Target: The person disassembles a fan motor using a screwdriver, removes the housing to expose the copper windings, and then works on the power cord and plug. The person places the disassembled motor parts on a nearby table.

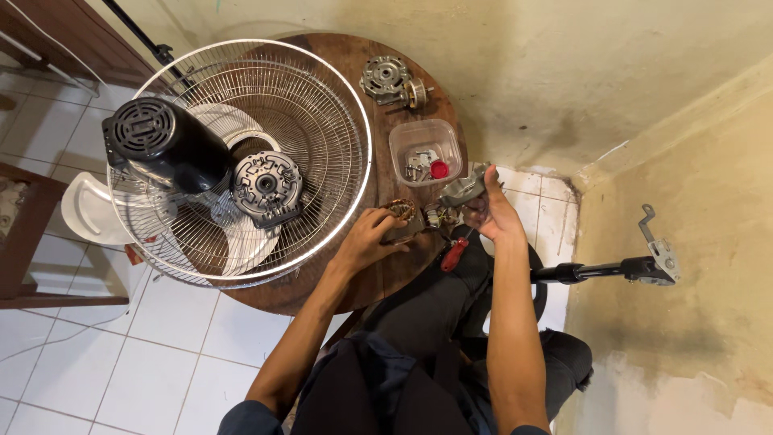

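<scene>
Both hands [374, 234] [493, 211], motor parts [419, 216] seemingly held, partly hidden

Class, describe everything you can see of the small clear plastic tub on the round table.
The clear plastic tub is a squarish, lidless container with rounded corners and see-through walls. It sits upright on the round wooden table, between the wire fan guard and the table's far edge, just beyond the person's right hand. Inside lie small grey metal parts, too small to identify, and a round red piece. Neither hand touches it. A grey motor part lies farther along the table.
</scene>
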